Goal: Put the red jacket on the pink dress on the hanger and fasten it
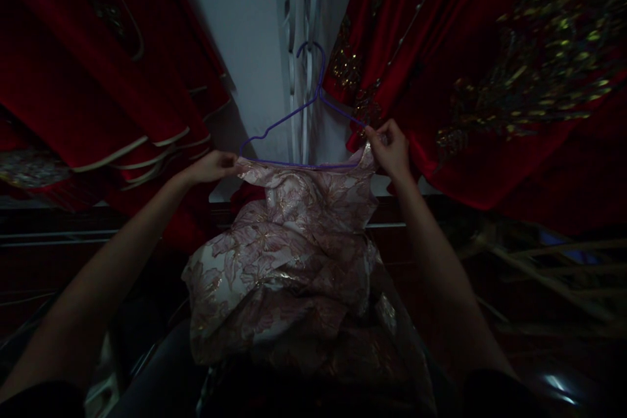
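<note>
A pale pink floral dress [304, 241] with shiny gold-toned threads hangs down in front of me, its lower part bunched over my lap. A purple hanger [289, 116] sits at its top, hook upward, with the lower bar along the neckline. My left hand [214, 166] is closed, pinching the dress's top corner by the hanger's left end. On the other side my right hand [390, 149] is closed too, gripping the dress's right shoulder edge against the hanger's sloping arm. Dim light hides the dress's lower folds.
Red garments with gold trim [161, 124] hang on the left. More red cloth with gold sequins [548, 72] hangs at the right. Between them stands a pale cabinet door [245, 32] with a vertical seam. Pale slats [553, 274] lie at the lower right.
</note>
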Tool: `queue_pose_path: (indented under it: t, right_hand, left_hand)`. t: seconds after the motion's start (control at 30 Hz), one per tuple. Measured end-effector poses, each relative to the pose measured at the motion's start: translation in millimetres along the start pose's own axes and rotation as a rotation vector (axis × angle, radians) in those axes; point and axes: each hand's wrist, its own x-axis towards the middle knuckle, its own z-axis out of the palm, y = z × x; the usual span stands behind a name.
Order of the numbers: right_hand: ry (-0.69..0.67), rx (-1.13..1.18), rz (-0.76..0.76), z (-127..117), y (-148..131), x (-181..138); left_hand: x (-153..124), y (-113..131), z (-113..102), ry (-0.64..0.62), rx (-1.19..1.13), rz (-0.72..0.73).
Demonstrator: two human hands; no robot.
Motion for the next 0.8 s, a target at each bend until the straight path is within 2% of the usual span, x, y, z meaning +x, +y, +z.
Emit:
queue_pose_path:
  t: [0.03,0.1,0.23,0.33,0.47,0.57,0.67,0.8]
  right_hand:
    - [0.003,0.001,-0.002,0,0,1]
    - [0.004,0.001,-0.006,-1,-1,1]
    - [-0.009,-0.006,-0.012,-2,-3,0]
    - [-0.020,-0.013,-0.016,-1,-6,-2]
    - [-0.028,-0.017,0.003,-3,-7,-4]
    - [-0.038,0.000,0.021,-6,-7,-4]
    - [-0.050,0.013,0.020,-9,-8,-4]
    - [-0.028,-0.004,0.006,-6,-8,-4]
  left_hand:
    - [-5,-2,-2,0.023,0.007,0.012]
    - [-8,-5,-6,0.157,0.009,0.038]
    - [6,0,-11,0.395,0.022,0.101]
    - [26,24,-2,0.505,0.034,0.222]
    - [46,71,23,0.612,0.038,0.371]
    - [55,84,33,0.638,-0.013,0.365]
    - [57,61,28,0.586,-0.158,0.182]
    - [44,0,22,0.546,-0.290,-0.064]
